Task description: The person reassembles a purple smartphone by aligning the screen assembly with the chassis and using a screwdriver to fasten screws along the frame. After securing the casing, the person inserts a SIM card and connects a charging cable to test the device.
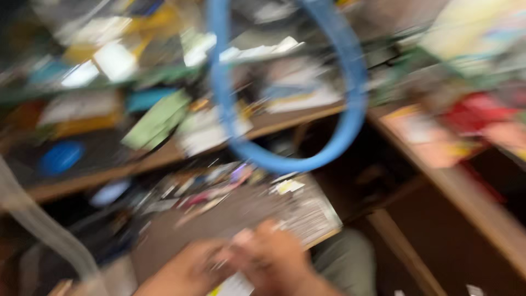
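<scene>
Pinching a small white card between my left hand and right hand, low over the desk (all blurred); it looks light and bendy, best held by its edges.

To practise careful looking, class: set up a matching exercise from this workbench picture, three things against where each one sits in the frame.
Things:
1. blue hose loop
2. blue round disc
3. the person's two hands

Places:
A. bottom middle, close together over a small white item
B. hanging at the top middle
C. far left, on the wooden shelf

Pairs: 1-B, 2-C, 3-A
</scene>
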